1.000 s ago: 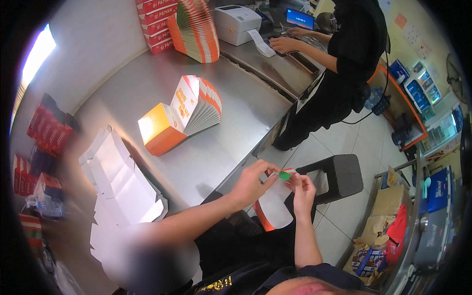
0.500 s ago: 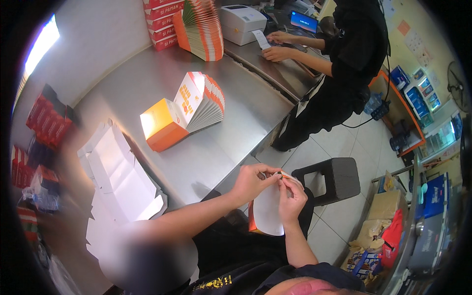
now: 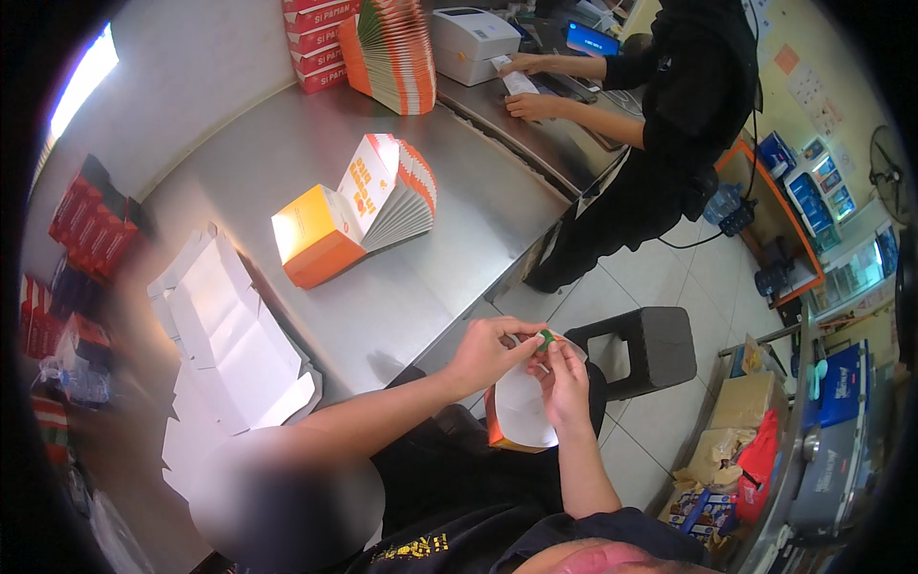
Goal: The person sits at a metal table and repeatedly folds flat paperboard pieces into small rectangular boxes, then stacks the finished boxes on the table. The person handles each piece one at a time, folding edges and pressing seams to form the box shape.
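Note:
In front of my lap is a partly folded paper food carton [image 3: 521,407], orange outside and white inside. My left hand [image 3: 492,354] comes in from the left, thumb and fingers pinched together at the carton's far upper edge. From below, my right hand [image 3: 562,378] is closed on the same edge, its fingertips almost meeting the left ones. A small green bit [image 3: 547,340] shows between the fingertips. Whether it belongs to the carton or is a separate piece, I cannot tell.
On the steel table [image 3: 459,258] sit a fanned stack of folded cartons [image 3: 397,206], an orange-yellow box [image 3: 316,239] and flat white card blanks [image 3: 225,335]. A black stool [image 3: 660,349] stands at my right. Beyond, a co-worker [image 3: 660,134] stands by a label printer [image 3: 473,43].
The green bit between my fingertips shows more plainly, and my right fingers have shifted slightly. The co-worker's hands have moved left with the paper label, towards the printer.

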Demonstrator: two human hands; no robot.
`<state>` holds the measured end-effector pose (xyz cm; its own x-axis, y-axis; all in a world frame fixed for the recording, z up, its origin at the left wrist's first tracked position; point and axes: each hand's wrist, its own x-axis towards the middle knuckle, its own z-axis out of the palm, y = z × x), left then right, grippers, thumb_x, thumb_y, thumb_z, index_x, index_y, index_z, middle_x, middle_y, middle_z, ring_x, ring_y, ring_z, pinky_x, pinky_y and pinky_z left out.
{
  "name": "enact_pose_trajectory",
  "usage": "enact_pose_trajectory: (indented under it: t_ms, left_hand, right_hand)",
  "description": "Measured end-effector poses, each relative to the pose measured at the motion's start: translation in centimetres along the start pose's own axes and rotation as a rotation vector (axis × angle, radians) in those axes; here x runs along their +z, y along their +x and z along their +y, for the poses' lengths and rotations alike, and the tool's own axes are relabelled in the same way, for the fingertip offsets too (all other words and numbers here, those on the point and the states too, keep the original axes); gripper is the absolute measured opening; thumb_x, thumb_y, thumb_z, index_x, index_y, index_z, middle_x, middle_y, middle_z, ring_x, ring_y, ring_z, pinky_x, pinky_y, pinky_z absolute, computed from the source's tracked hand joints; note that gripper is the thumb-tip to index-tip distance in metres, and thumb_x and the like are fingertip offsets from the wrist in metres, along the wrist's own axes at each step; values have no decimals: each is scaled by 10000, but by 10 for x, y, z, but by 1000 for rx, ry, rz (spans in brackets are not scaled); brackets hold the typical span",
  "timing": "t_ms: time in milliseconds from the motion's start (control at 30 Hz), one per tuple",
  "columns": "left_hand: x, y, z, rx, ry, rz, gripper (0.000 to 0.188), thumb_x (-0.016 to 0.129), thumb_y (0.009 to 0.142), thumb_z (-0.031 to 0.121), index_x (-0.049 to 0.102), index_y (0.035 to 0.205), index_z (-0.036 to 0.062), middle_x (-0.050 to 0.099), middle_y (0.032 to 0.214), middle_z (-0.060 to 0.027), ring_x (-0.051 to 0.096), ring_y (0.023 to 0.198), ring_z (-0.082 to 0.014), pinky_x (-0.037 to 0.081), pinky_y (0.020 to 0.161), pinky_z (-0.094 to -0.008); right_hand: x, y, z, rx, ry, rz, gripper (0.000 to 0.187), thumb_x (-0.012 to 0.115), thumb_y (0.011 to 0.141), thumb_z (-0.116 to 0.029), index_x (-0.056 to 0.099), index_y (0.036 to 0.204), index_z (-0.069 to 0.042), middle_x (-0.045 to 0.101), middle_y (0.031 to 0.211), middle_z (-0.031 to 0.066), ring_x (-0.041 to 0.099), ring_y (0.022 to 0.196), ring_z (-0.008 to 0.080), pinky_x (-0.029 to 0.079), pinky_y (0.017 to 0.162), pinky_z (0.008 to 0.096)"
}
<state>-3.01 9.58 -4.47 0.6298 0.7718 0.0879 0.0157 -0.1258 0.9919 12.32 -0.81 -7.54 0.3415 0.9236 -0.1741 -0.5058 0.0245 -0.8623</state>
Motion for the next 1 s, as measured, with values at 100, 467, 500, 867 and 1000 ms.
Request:
enact_pose_trajectory:
  t_ms: [100,467,500,867,1000]
  left_hand:
    - [-1,-1,3,-23,-8,-6,296,738,951,158,762,1217,30,777,1082,-141,728,906,-127,589,784,-277]
    - [6,-2,-12,94,74,5,320,824,880,186,781,1170,60,736,956,-74,705,819,-128,545,703,-250]
    - [6,-2,-12,102,72,11,322,838,867,192,784,1154,56,723,926,-64,695,793,-130,537,691,-250]
    - [8,-6,-10,100,176,2,250,833,851,158,714,1027,26,633,772,-73,621,687,-169,520,641,-324]
    - [11,-7,-11,127,180,-15,246,799,870,121,670,1061,33,641,808,-93,641,714,-230,536,648,-348]
  right_hand:
    - [1,-1,-1,30,30,5,187,605,1079,-201,654,1168,-44,707,1043,36,665,922,107,558,831,288]
    - [0,-8,11,13,-44,147,163,627,1053,-128,635,1203,-67,699,1099,47,685,985,129,577,869,290]
    - [1,-9,12,13,-25,138,162,629,1051,-124,636,1202,-65,699,1106,50,686,995,132,577,876,294]
    - [-16,-9,41,-25,-99,80,107,634,1039,-91,698,1098,-29,720,1069,75,706,951,161,576,896,341]
    - [-18,-8,39,-95,-175,57,133,609,1051,-72,653,1143,14,713,1084,93,721,946,183,599,894,351]
